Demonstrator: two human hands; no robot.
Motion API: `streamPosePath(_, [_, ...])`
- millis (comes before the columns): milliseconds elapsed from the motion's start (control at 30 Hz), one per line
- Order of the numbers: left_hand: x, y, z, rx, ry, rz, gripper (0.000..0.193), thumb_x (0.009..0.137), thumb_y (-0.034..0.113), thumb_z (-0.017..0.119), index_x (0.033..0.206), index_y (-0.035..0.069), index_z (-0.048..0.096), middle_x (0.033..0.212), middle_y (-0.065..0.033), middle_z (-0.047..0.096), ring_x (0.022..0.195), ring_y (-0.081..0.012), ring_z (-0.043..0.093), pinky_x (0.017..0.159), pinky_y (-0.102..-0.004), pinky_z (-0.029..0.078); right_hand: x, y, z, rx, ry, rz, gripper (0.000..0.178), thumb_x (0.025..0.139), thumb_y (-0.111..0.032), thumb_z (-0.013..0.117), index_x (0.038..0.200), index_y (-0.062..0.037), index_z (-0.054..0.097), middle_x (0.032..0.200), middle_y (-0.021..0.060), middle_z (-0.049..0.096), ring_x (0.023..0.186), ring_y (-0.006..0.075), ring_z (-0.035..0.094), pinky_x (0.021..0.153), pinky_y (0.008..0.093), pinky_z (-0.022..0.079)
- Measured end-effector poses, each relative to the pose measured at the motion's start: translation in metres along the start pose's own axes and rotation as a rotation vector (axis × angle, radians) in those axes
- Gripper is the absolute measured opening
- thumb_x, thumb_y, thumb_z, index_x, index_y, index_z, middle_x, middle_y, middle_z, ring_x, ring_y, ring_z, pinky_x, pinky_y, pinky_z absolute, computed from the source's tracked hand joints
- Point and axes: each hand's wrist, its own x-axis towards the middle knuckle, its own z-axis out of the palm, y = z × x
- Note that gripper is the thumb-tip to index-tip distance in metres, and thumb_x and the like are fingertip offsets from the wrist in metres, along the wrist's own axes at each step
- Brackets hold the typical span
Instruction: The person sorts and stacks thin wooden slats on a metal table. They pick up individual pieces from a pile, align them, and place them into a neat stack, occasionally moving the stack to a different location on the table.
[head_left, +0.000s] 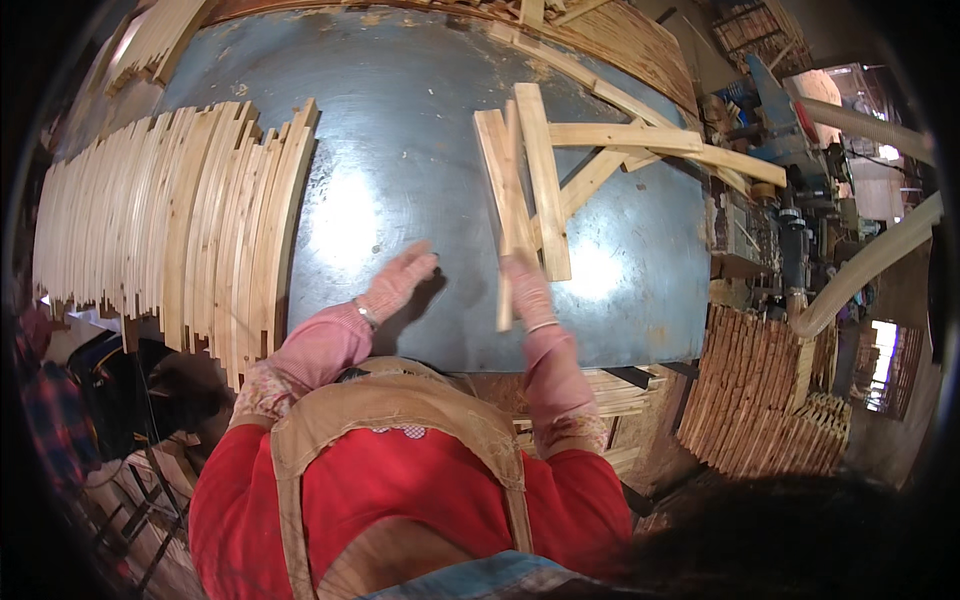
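Note:
My right hand (529, 285), in a pinkish glove and slightly blurred, is closed around the near part of a narrow wooden strip (504, 312). The strip points away from me, along a short wooden board (497, 165) lying on the metal tabletop (410, 130). My left hand (399, 282), gloved alike, hovers over the table with its fingers stretched out and nothing in it. Just right of the held strip lies another flat board (543, 190). Several more loose pieces cross each other behind it, among them a horizontal board (625, 136).
A wide row of pale wooden strips (190, 220) lies side by side on the left. Stacked wood pieces (745, 385) stand beyond the table's right edge, near machinery and a thick hose (870, 265). A plywood sheet (630, 50) is at the far side.

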Motion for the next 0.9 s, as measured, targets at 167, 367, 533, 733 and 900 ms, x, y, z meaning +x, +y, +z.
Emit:
streamPosePath(167, [0.021,-0.021,0.018,-0.284,0.156,-0.177,0.078,0.097,0.040,0.080,0.153,-0.007,0.053,0.139,-0.0196,0.068,0.128,-0.0252,0.064,0.113,-0.0368,0.048,-0.001,-0.004,0.004,-0.336,0.168,-0.193,0.062,0.095,-0.050,0.069,0.140,-0.0071,0.062,0.137,0.0239,0.067,0.128,0.0422,0.062,0.110,0.0512,0.050])
streamPosePath(367, [-0.051,0.046,-0.045,0.893,0.551,-0.307,0.041,0.092,0.033,0.078,0.122,0.006,0.071,0.113,-0.0168,0.072,0.115,-0.0317,0.065,0.107,-0.0470,0.050,0.084,0.057,-0.053,-0.573,0.282,-0.004,0.079,0.088,-0.053,0.073,0.154,-0.0177,0.048,0.139,0.0203,0.066,0.134,0.0382,0.060,0.111,0.0510,0.050])
streamPosePath(533, [-0.123,-0.016,-0.160,1.694,0.968,0.170,0.061,0.092,0.035,0.077,0.147,0.013,0.059,0.157,-0.0158,0.049,0.149,-0.0385,0.041,0.129,-0.0549,0.026,0.103,-0.005,-0.073,-0.636,-0.004,0.083,0.088,0.079,-0.054,0.081,0.152,-0.0147,0.051,0.137,0.0202,0.068,0.125,0.0391,0.066,0.105,0.0490,0.054])
streamPosePath(733, [-0.066,0.004,-0.089,1.137,0.856,0.322,0.070,0.096,0.040,0.073,0.154,0.008,0.052,0.135,-0.0219,0.066,0.134,-0.0420,0.055,0.120,-0.0570,0.036,0.051,-0.057,-0.020,0.157,-0.179,-0.101,0.075,0.091,-0.048,0.077,0.138,0.0083,0.058,0.120,0.0220,0.074,0.106,0.0339,0.073,0.097,0.0457,0.058])
streamPosePath(900, [-0.008,0.042,-0.018,0.011,0.259,0.001,0.061,0.102,0.047,0.066,0.144,0.003,0.064,0.126,-0.0276,0.073,0.116,-0.0426,0.069,0.103,-0.0423,0.055,-0.032,-0.052,0.092,0.365,-0.615,-0.204,0.052,0.108,-0.043,0.057,0.140,-0.0024,0.062,0.106,0.0207,0.076,0.098,0.0346,0.071,0.095,0.0468,0.055])
